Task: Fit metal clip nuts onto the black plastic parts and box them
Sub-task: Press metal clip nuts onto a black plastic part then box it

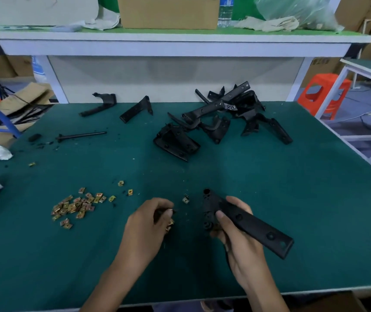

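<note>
1 black plastic part (251, 224) is gripped by right fingers (221, 216); left fingers (165, 211) pinch several clip nuts (170, 224).

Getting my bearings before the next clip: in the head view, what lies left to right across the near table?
Pile of clip nuts → left hand pinching held clip nuts → lone clip nut → black plastic part, gripped by the right hand.

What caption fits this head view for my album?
Right hand holds a black part, left hand pinches clip nuts over a green table.
</note>
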Available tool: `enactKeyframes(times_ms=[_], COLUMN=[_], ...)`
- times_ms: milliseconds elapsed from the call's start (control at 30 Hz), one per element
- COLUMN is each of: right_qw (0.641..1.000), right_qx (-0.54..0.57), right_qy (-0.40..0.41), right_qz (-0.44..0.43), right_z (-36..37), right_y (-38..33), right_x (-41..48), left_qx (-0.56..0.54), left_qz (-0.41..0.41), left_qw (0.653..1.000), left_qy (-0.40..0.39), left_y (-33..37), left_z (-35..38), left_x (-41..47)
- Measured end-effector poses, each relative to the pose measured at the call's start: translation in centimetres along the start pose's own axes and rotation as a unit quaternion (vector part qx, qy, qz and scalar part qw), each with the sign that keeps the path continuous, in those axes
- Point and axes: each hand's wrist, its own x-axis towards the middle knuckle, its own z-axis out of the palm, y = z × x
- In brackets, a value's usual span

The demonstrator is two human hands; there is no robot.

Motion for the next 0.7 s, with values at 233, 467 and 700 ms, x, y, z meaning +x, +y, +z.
enactKeyframes(times_ms=[233,467,700], right_qw=[0.996,0.989,0.987], right_qx=[0.079,0.125,0.133], right_qy=[-0.007,-0.03,-0.069], right_qz=[0.05,0.071,0.063], right_z=[0.5,1.3,2.1], right_y=[0.4,-0.3,-1.7], right_x=[0.0,-0.5,-1.4], left_qx=[-0.046,-0.221,-0.474], left_qz=[-0.024,-0.104,-0.208], left_qw=[0.999,0.968,0.853], left_qy=[-0.013,-0.063,-0.068], left_y=[-0.1,2.0,4.8], left_z=[-0.3,0.7,1.3], left_x=[0.1,-1.4,-2.8])
